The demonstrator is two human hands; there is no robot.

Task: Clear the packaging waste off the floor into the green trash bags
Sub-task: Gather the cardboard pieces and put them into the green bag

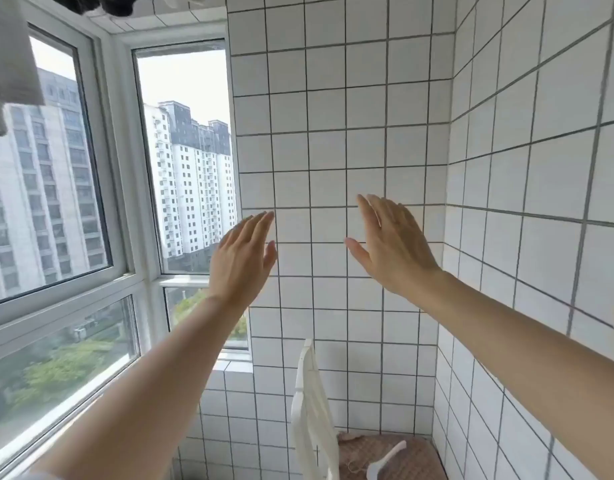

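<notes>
Both my hands are raised in front of a white tiled wall (350, 109). My left hand (241, 261) is held up with straight fingers, palm turned toward the right, and holds nothing. My right hand (392, 244) faces it, fingers straight, also holding nothing. The hands are apart, about a tile and a half between them. No packaging waste, floor or green trash bag is in view.
A white chair (310, 403) with a pinkish-brown cushion (395, 459) stands in the corner below my hands; a white hanger (385, 460) lies on the cushion. Large windows (73, 202) fill the left side. Clothes hang at the top left (11, 64).
</notes>
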